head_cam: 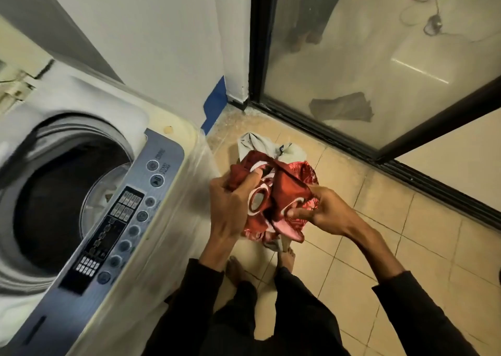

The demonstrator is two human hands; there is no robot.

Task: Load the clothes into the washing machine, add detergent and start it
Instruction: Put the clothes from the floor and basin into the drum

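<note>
A crumpled red garment (282, 193), glossy with pale ring-shaped print, is bunched over the tiled floor (406, 233), just right of the washing machine (168, 220). A soft grey cloth (253, 144) shows behind it. The left hand (230, 206) curls round its left edge; the right hand (325, 212) pinches its right side. The machine's round steel drum (67, 193) stands open beside a smooth grey control panel (122, 220).
</note>
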